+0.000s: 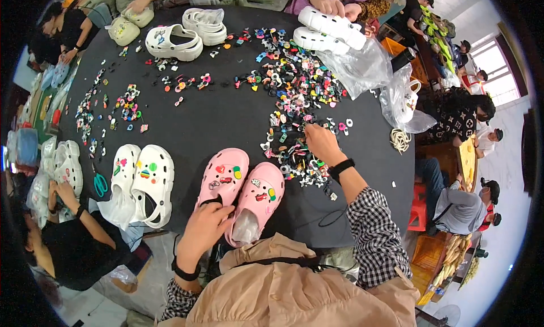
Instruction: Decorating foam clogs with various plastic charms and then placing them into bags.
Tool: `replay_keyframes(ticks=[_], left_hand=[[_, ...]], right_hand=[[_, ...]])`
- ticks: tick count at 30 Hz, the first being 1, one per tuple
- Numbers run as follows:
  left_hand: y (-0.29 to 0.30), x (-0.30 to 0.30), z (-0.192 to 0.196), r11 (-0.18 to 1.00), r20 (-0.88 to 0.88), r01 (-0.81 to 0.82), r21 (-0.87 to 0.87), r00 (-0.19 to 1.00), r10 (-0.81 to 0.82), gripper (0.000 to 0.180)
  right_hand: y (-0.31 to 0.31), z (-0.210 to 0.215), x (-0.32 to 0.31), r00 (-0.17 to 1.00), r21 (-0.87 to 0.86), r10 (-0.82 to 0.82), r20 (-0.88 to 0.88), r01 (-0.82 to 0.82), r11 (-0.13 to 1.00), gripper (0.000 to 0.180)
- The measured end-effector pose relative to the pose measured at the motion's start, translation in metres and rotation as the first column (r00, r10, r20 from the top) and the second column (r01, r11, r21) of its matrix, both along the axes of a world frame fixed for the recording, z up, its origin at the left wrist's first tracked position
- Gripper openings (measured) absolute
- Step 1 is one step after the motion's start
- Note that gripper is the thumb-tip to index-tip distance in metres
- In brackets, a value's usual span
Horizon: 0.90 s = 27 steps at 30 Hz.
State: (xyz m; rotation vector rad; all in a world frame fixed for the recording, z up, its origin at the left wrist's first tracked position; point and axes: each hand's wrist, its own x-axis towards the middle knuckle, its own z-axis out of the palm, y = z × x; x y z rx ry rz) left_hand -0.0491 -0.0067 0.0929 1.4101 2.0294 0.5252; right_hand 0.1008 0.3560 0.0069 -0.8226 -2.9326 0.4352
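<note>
Two pink clogs stand side by side on the black table in front of me, toes pointing away. The left pink clog (pixel 222 167) and the right pink clog (pixel 268 179) both carry colourful charms, including a pineapple on each. My left hand (pixel 208 228) is closed at the heel opening of the left one, its fingertips partly hidden. Clear plastic (pixel 246 228) fills the right one's opening. Over a wide pile of small shoe charms (pixel 300 83), my right hand (pixel 323 144) reaches down with fingers bent together; what they hold, if anything, is hidden.
White clogs with charms (pixel 152 177) stand to my left, near teal scissors (pixel 100 184). More white clogs (pixel 174 42) are at the far side. A plastic bag (pixel 362 66) and coiled cord (pixel 400 140) lie at right. Co-workers' hands (pixel 326 5) work around the table.
</note>
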Motion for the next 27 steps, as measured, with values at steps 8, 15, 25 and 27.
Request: replay_keyframes(ticks=[8, 15, 25, 27], left_hand=[[0.044, -0.016, 0.014, 0.939, 0.094, -0.154, 0.307, 0.987, 0.131, 0.028], [0.108, -0.033, -0.001, 0.949, 0.122, 0.020, 0.314, 0.991, -0.061, 0.030], [0.238, -0.031, -0.090, 0.999, -0.240, -0.041, -0.002, 0.970, 0.039, 0.013], [0.243, -0.023, -0.104, 0.999, -0.269, -0.041, 0.009, 0.962, 0.042, 0.017]], right_hand=[[-0.011, -0.022, -0.049, 0.987, -0.050, 0.081, -0.139, -0.089, 0.995, 0.014], [-0.004, -0.058, -0.079, 0.967, 0.091, 0.009, -0.255, 0.014, 0.996, 0.023], [-0.005, -0.047, -0.042, 0.951, -0.161, -0.118, -0.286, 0.074, 0.984, 0.025], [-0.009, -0.041, -0.033, 0.943, -0.200, -0.188, -0.275, 0.135, 0.970, 0.027]])
